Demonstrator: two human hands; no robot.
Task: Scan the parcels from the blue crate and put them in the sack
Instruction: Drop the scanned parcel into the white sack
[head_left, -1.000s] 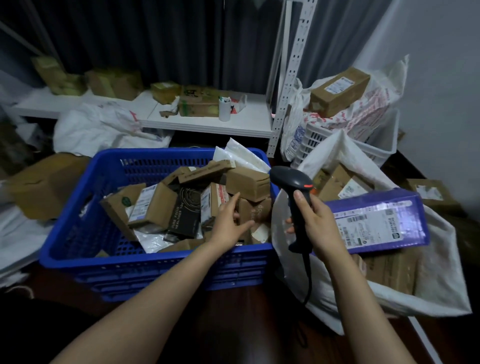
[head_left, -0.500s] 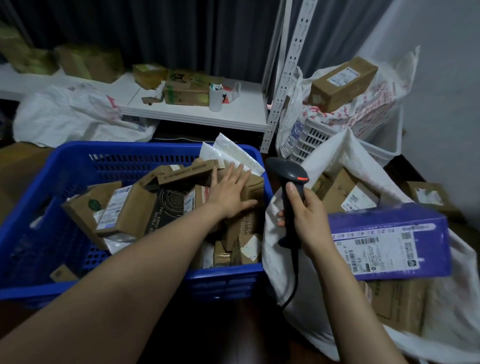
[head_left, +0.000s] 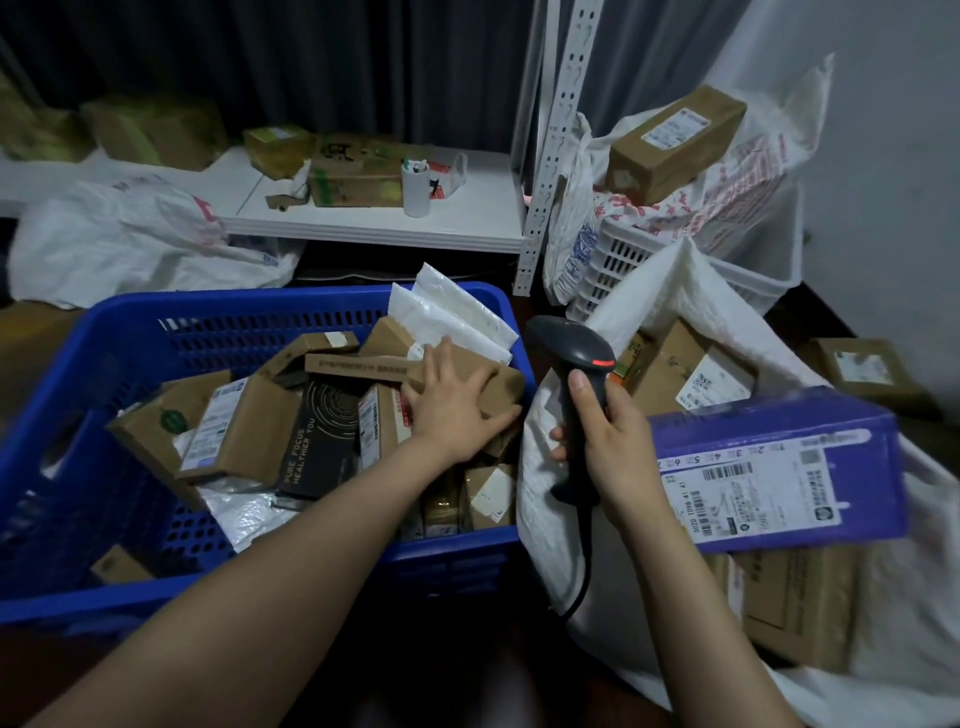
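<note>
The blue crate (head_left: 130, 322) at left holds several brown cardboard parcels, a black box (head_left: 322, 436) and white mailers (head_left: 452, 317). My left hand (head_left: 452, 400) lies over a brown box (head_left: 498, 382) at the crate's right rear, fingers spread across its top and thumb against its near side. My right hand (head_left: 608, 441) grips the handle of a black barcode scanner (head_left: 571, 345), held upright between crate and sack, its red light lit. The white sack (head_left: 545, 499) stands open at right with a purple labelled box (head_left: 779, 467) and brown parcels inside.
A white shelf (head_left: 374, 223) behind the crate carries boxes and a white cup (head_left: 415, 189). A white basket (head_left: 623, 260) with a bag and a brown box (head_left: 675, 140) stands at the back right. A metal upright (head_left: 550, 156) rises between them. A white bag (head_left: 130, 239) lies back left.
My left hand reached from the crate's near side to the brown box at its right rear and stays on it. The scanner in my right hand barely moved.
</note>
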